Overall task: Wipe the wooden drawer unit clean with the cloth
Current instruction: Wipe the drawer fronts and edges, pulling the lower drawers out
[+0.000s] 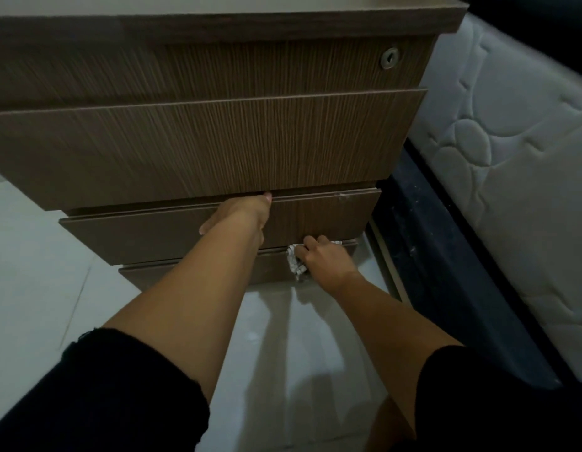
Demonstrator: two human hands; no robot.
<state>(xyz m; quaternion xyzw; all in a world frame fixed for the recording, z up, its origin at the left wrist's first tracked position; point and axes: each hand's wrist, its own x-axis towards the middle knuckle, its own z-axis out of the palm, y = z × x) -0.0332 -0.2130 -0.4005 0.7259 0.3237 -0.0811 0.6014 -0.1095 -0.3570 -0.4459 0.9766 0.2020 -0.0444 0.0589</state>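
Note:
The wooden drawer unit [217, 148] fills the upper half of the view, with several drawer fronts stepping outward and a round lock [389, 57] at the top right. My left hand [244, 213] reaches to the third drawer front, its fingers hooked over that drawer's top edge under the drawer above. My right hand [325, 259] grips a crumpled white cloth [295, 261] against the top edge of the lowest drawer, near its right end. Most of the cloth is hidden under the hand.
A quilted white mattress [511, 158] on a dark bed base [446, 272] stands close to the unit's right side, leaving a narrow gap. Pale floor tiles [38, 272] lie in front and to the left. Black sleeves cover both upper arms.

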